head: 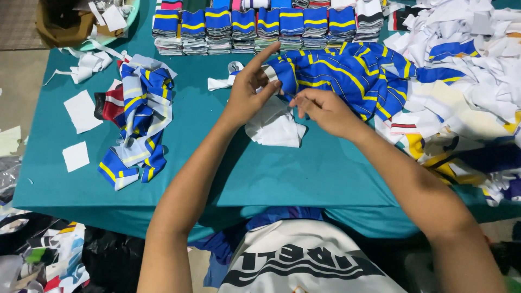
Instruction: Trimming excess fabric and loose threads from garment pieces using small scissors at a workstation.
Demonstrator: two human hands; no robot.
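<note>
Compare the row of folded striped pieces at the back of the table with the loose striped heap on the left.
The folded row is stacked neatly, edges aligned; the left heap lies crumpled and tangled. The row stands along the table's far edge; the heap sprawls nearer the front left, beside white paper squares. Both are blue fabric with yellow stripes.

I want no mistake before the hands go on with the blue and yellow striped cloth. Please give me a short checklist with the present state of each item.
1. Left hand on the striped cloth: ok, its fingers touch the cloth's edge.
2. Right hand on the cloth: cannot tell, the fingers curl beside it.
3. White cloth piece under the hands: ok, lies flat on the teal table.
4. Folded stacks apart from the hands: ok.
5. Loose striped pile at left: ok, untouched.
</note>
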